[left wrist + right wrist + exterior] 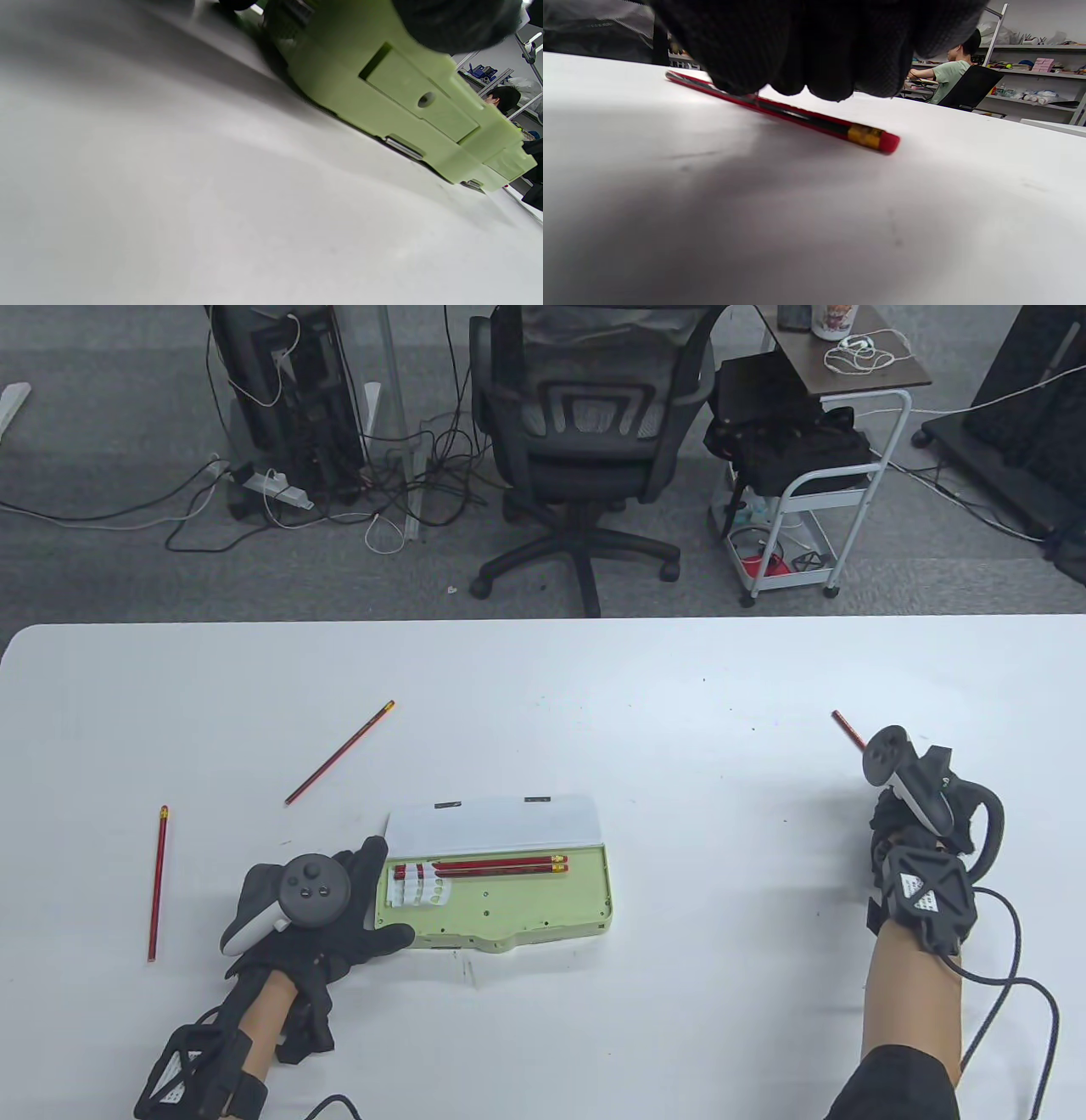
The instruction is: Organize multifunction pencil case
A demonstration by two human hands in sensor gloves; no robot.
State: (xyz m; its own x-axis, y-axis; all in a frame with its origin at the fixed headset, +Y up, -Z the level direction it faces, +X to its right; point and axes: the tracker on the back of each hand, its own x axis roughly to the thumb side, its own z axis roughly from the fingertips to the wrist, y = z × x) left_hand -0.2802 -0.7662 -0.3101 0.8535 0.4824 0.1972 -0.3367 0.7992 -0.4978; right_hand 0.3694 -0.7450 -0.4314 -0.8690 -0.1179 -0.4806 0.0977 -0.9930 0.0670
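Note:
An open green pencil case (526,909) with a raised white lid (492,823) lies at the table's middle front. Two red pencils (501,864) sit side by side in it. My left hand (356,899) lies flat at its left end, thumb along the near edge and fingers at the far corner. The left wrist view shows the case's near wall (382,97) under a gloved fingertip (458,21). At the far right, my right hand (887,814) curls its fingertips (823,84) onto a red pencil (814,120) lying on the table; its tip (847,728) pokes out beyond the hand.
Two more red pencils lie loose on the white table: one slanted (339,752) behind the case's left, one nearly upright (157,884) at the far left. An office chair (577,432) and a cart (806,492) stand beyond the table's far edge.

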